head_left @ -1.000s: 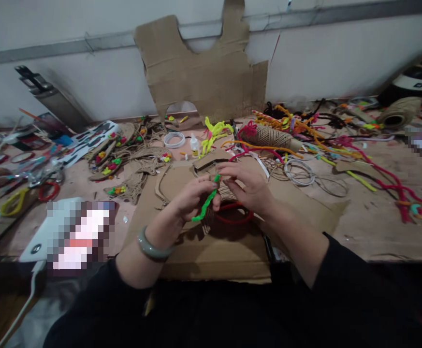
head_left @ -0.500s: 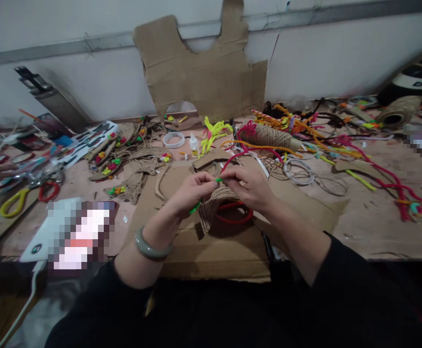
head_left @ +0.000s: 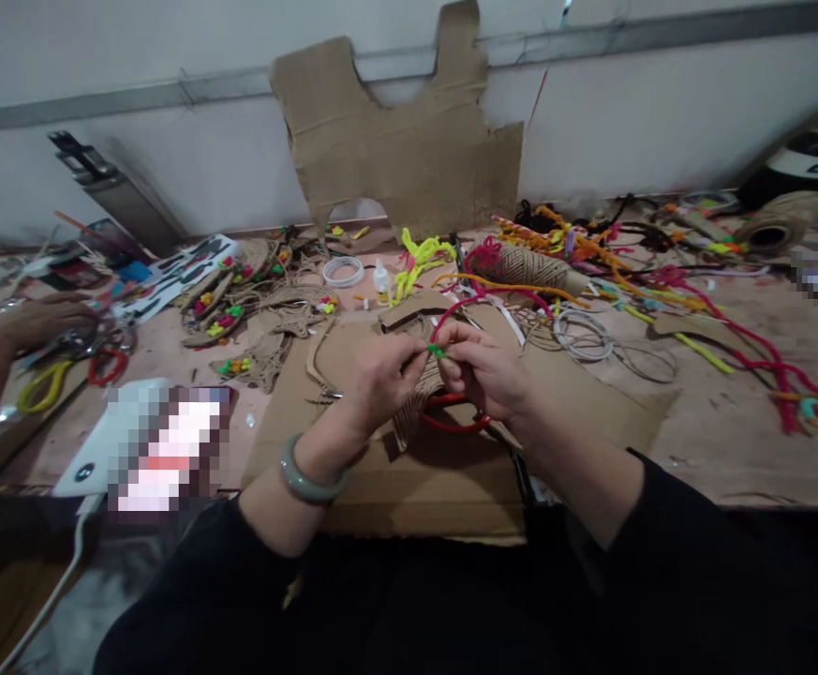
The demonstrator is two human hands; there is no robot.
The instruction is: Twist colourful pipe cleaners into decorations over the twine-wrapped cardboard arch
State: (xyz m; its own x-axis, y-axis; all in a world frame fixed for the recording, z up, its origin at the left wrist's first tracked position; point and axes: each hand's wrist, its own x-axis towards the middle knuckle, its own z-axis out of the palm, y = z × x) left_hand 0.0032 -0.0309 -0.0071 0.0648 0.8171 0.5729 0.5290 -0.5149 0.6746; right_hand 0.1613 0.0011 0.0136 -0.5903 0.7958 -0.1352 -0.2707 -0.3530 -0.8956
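A short piece of bright green cord [head_left: 437, 351] is pinched between my two hands and looks bunched into a small knot. My left hand [head_left: 389, 373] is closed, thumb and forefinger on the cord's left side. From the other side, my right hand [head_left: 487, 367] grips the cord with its fingertips. Beneath them is a curved piece covered in rows of tan twine [head_left: 410, 412], partly hidden by my hands. A red loop-shaped handle [head_left: 451, 427] lies beside it. All of this is over a cardboard sheet [head_left: 380, 497].
At the left, another person's hand [head_left: 57, 319] is near yellow-handled scissors [head_left: 43, 386]. A white power bank [head_left: 92, 459] and a blurred-out phone [head_left: 170, 450] lie closer. Behind are a glue bottle [head_left: 381, 281], a twine spool [head_left: 521, 267] and tangled coloured cords [head_left: 732, 328].
The green cord has drawn into a small bunch between my fingertips, and its loose end below my left hand no longer shows. The other person's hand reaches further in at the left.
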